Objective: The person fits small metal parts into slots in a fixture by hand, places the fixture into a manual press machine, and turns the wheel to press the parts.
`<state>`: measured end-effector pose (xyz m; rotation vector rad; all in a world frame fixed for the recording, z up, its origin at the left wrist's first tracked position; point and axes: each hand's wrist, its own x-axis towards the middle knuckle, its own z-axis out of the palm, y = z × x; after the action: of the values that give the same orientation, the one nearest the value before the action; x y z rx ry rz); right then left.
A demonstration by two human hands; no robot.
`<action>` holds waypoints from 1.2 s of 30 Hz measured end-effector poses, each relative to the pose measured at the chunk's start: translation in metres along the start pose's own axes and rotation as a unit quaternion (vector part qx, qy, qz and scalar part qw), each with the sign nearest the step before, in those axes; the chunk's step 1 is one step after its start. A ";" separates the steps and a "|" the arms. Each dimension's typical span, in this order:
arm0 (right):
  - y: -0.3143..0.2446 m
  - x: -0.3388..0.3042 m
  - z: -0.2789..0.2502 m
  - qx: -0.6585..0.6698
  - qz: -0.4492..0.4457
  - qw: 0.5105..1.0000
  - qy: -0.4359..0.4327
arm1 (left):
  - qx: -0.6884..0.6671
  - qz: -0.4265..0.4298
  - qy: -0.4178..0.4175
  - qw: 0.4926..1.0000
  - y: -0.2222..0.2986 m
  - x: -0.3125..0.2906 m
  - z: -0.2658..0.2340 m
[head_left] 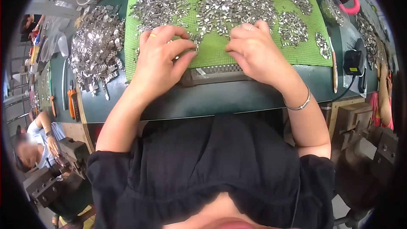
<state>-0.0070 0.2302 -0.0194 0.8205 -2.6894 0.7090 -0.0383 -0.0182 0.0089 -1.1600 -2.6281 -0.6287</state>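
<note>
My left hand (163,55) is over the green textured mat (212,53), thumb and index finger pinched together around a small shiny metal piece at their tips. Opposite it, my right hand (256,51) has its fingers pressed together. Whatever sits between those fingertips is hidden. Below both hands, along the mat's near edge, lies a long dark metal holder (220,75) with a row of small metal links in it. Just beyond my fingers, loose small metal pieces (220,6) are heaped on the mat, and another heap (161,6) spreads above my left hand.
Left of the mat is a big pile of metal link strips (97,44), with orange-handled pliers (73,101) nearby. Smaller heaps (292,29) are at right, near a black box with a cord (354,62). Another person (36,144) sits at lower left, by a vise (70,154).
</note>
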 end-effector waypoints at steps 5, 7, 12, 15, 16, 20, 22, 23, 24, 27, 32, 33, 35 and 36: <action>-0.002 0.006 0.002 -0.030 -0.012 0.999 -0.013 | -0.087 -0.008 -0.024 0.996 0.015 0.010 0.009; -0.002 0.008 0.002 -0.037 -0.020 0.999 -0.012 | -0.095 0.014 -0.012 0.995 0.023 0.013 0.014; 0.000 0.005 -0.016 -0.022 -0.013 0.999 0.029 | -0.110 0.038 -0.039 0.992 0.032 0.018 0.023; -0.013 -0.015 -0.026 0.098 0.041 0.993 0.056 | -0.126 0.022 -0.025 0.992 0.028 0.016 0.023; -0.019 -0.023 -0.022 0.147 0.069 0.985 0.058 | -0.139 0.014 -0.009 0.990 0.027 0.016 0.024; -0.027 -0.035 -0.018 0.240 0.149 0.958 0.052 | -0.178 -0.012 0.000 0.984 0.026 0.014 0.026; -0.027 -0.036 -0.017 0.246 0.171 0.952 0.058 | -0.173 -0.015 0.003 0.985 0.026 0.014 0.025; -0.026 -0.036 -0.015 0.248 0.178 0.950 0.060 | -0.173 -0.017 0.004 0.985 0.026 0.014 0.026; -0.026 -0.035 -0.014 0.251 0.185 0.948 0.062 | -0.173 -0.011 0.005 0.985 0.025 0.014 0.025; -0.029 -0.035 -0.014 0.217 0.180 0.959 0.036 | -0.216 -0.024 0.025 0.976 0.026 0.014 0.028; -0.034 -0.035 0.000 0.098 0.091 0.989 0.063 | -0.280 -0.102 0.055 0.953 0.021 0.013 0.027; -0.036 -0.035 0.002 0.077 0.072 0.993 0.059 | -0.280 -0.102 0.055 0.953 0.020 0.012 0.028; -0.037 -0.035 0.008 0.051 0.059 0.995 0.069 | -0.298 -0.090 0.067 0.948 0.020 0.012 0.029; -0.036 -0.034 0.010 0.025 0.046 0.995 0.079 | -0.298 -0.089 0.066 0.948 0.019 0.013 0.029</action>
<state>0.0407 0.2143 -0.0267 0.6259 -2.5906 0.8285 -0.0328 0.0150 -0.0064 -0.9594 -2.5105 -1.5584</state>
